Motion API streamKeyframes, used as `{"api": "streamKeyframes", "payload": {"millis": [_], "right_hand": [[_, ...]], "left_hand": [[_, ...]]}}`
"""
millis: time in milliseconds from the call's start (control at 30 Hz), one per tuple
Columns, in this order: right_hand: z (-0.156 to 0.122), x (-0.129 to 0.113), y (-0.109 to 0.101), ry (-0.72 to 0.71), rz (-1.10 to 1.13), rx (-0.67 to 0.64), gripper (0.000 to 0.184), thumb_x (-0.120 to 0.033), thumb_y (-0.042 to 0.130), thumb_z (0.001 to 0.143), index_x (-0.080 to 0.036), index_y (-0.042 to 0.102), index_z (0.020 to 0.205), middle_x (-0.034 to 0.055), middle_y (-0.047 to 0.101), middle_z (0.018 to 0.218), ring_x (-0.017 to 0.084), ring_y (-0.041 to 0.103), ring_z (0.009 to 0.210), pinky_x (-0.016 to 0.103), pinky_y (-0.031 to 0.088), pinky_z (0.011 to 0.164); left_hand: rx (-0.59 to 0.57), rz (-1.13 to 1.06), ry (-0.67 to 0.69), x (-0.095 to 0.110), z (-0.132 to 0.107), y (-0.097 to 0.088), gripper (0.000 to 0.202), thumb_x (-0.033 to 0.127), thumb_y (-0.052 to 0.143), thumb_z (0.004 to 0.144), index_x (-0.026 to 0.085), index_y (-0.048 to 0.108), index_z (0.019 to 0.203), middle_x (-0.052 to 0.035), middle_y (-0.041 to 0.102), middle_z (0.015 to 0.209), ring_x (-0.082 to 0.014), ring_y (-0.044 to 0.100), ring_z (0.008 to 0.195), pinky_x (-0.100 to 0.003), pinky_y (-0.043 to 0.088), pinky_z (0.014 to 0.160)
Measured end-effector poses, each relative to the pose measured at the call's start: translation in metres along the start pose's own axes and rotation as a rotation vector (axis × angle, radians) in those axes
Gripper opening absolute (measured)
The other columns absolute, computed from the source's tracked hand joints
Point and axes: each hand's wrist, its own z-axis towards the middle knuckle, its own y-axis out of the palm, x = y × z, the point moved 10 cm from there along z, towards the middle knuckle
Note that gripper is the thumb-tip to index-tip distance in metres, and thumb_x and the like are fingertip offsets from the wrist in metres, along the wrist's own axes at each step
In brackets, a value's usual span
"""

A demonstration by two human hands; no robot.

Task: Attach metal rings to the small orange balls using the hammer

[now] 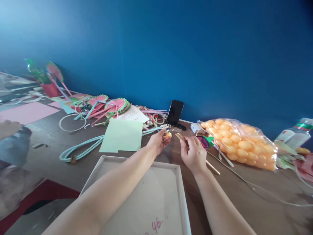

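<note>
My left hand (159,142) is closed, its fingertips pinching a small yellow piece (168,134) whose kind I cannot make out. Just beyond those fingertips lies a small silver clasp (166,126) on a pale blue cord (81,148). A slim gold-brown stick (213,167) passes through my closed right hand (194,152); its flat tip points toward the left hand, a short gap away. Under my left forearm is a shallow grey box lid (146,195) with pink handwriting. A light green paper sheet (122,135) lies behind the lid.
A dark phone (175,112) leans against the blue wall. To the right are a clear bag of orange balls (239,142), a white cable (256,187) and a plastic bottle (297,132). Pink paper fans (117,107) crowd the back left. Another person's hand (11,130) is at far left.
</note>
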Motion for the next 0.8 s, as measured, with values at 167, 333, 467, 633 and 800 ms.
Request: {"api": "streamKeyframes", "payload": {"millis": [167, 333, 467, 633, 800], "right_hand": [[0.0, 0.001, -0.001, 0.013, -0.004, -0.002, 0.018, -0.03, 0.047, 0.09, -0.019, 0.058, 0.099, 0.008, 0.062, 0.09, 0.022, 0.056, 0.087, 0.03, 0.042, 0.07], [0.0, 0.002, -0.001, 0.009, 0.0, 0.008, 0.018, -0.03, 0.047, 0.09, -0.019, 0.058, 0.099, 0.0079, 0.062, 0.09, 0.022, 0.057, 0.087, 0.03, 0.043, 0.071], [0.0, 0.001, -0.011, -0.007, 0.021, 0.074, 0.014, -0.026, 0.049, 0.088, -0.018, 0.056, 0.098, 0.0084, 0.063, 0.09, 0.022, 0.057, 0.088, 0.031, 0.043, 0.074], [0.0, -0.002, -0.014, -0.034, 0.035, 0.09, 0.017, -0.025, 0.049, 0.088, -0.018, 0.056, 0.102, 0.0093, 0.063, 0.093, 0.022, 0.056, 0.091, 0.032, 0.044, 0.076], [-0.001, -0.001, -0.001, -0.027, 0.018, -0.008, 0.019, -0.029, 0.049, 0.089, -0.019, 0.058, 0.101, 0.0084, 0.062, 0.093, 0.022, 0.057, 0.089, 0.032, 0.044, 0.074]], "left_hand": [[0.015, 0.003, 0.004, 0.001, -0.001, -0.001, 0.025, 0.032, 0.053, 0.087, 0.011, 0.056, 0.075, -0.0079, 0.063, 0.068, -0.0063, 0.054, 0.05, -0.019, 0.05, 0.056], [-0.002, 0.0, 0.019, 0.003, -0.002, 0.002, 0.024, 0.031, 0.054, 0.087, 0.01, 0.057, 0.077, -0.0079, 0.063, 0.069, -0.0077, 0.056, 0.052, -0.02, 0.049, 0.055], [-0.018, 0.009, 0.032, 0.005, -0.002, 0.003, 0.024, 0.031, 0.053, 0.088, 0.009, 0.058, 0.079, -0.009, 0.063, 0.072, -0.0067, 0.056, 0.052, -0.019, 0.05, 0.058], [-0.019, -0.006, 0.055, 0.006, 0.0, 0.002, 0.022, 0.03, 0.054, 0.087, 0.009, 0.057, 0.08, -0.0078, 0.062, 0.07, -0.0072, 0.057, 0.054, -0.02, 0.051, 0.06], [-0.015, -0.011, 0.071, 0.007, 0.0, 0.001, 0.021, 0.029, 0.055, 0.086, 0.01, 0.056, 0.076, -0.0063, 0.061, 0.065, -0.0073, 0.057, 0.051, -0.02, 0.051, 0.058]]}}
